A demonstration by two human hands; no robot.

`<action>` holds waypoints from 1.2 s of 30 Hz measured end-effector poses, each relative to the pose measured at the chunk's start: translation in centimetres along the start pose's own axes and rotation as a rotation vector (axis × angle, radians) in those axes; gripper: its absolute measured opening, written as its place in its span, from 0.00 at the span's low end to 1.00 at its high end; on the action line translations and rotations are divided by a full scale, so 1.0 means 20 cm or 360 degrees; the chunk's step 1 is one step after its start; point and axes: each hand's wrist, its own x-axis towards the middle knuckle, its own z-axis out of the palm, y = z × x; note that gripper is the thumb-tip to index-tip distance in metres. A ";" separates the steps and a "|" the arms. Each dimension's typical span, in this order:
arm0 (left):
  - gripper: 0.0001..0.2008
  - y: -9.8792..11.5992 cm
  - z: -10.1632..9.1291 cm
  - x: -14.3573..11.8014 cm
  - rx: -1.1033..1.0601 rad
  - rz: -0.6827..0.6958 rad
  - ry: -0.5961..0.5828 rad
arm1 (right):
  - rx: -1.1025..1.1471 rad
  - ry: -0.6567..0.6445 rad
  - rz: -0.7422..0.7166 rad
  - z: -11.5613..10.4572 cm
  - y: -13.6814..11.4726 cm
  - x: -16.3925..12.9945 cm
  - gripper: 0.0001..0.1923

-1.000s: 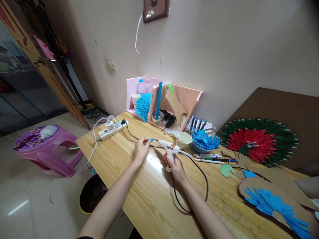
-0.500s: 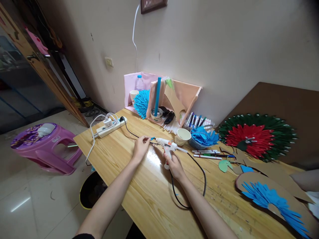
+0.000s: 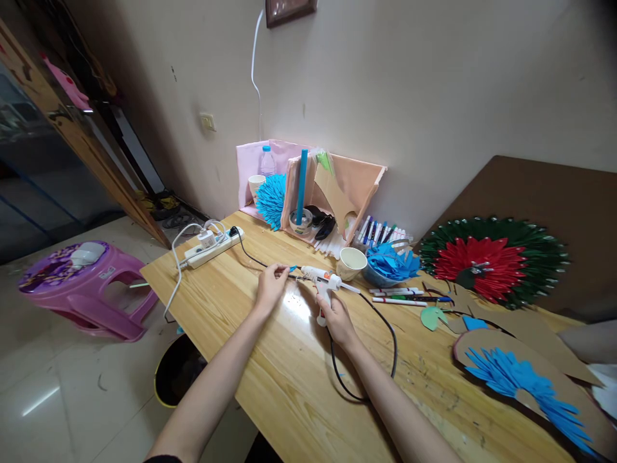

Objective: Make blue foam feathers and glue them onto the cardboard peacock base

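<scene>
While the left hand (image 3: 271, 283) pinches a small blue piece (image 3: 292, 269) mid-frame, the right hand (image 3: 339, 319)'s grip is clamped on the glue gun (image 3: 325, 290) just right of it, nozzle toward the piece. Looks like gluing; next move needs a steady nozzle clear of fingertips. Bare bench (image 3: 289, 386) lower centre gives room, edge at left; cord (image 3: 396, 347) loops under right forearm, cup (image 3: 351, 261) crowds the gun.

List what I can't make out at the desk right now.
All in the head view:
Blue piece: too small, and partly covered by the left hand; any glue can't be told.
Glue gun: right hand hides part of its handle.
Wall frame: cut off by the top edge.
</scene>
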 end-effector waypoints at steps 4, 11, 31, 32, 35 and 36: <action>0.08 -0.01 0.00 0.00 -0.0015 -0.0005 -0.0007 | 0.0002 0.0000 0.0012 0.00 0.01 0.00 0.20; 0.08 -0.01 0.00 0.01 -0.0060 -0.0017 -0.0013 | 0.0098 -0.0009 -0.0031 0.01 0.01 0.00 0.20; 0.19 0.16 -0.11 -0.06 -0.0332 -0.0057 -0.0181 | -0.0494 0.0176 -0.0157 0.03 -0.02 0.15 0.12; 0.18 0.18 -0.10 -0.09 -0.0313 -0.0055 -0.0219 | -0.0528 0.0164 -0.0154 0.02 -0.02 0.15 0.11; 0.16 0.28 -0.07 -0.20 -0.0254 -0.0055 -0.0341 | -0.0633 0.0060 -0.0225 -0.05 -0.05 0.05 0.13; 0.15 0.31 -0.05 -0.24 -0.0240 -0.0047 -0.0395 | -0.0629 0.0063 -0.0256 -0.10 -0.06 0.00 0.15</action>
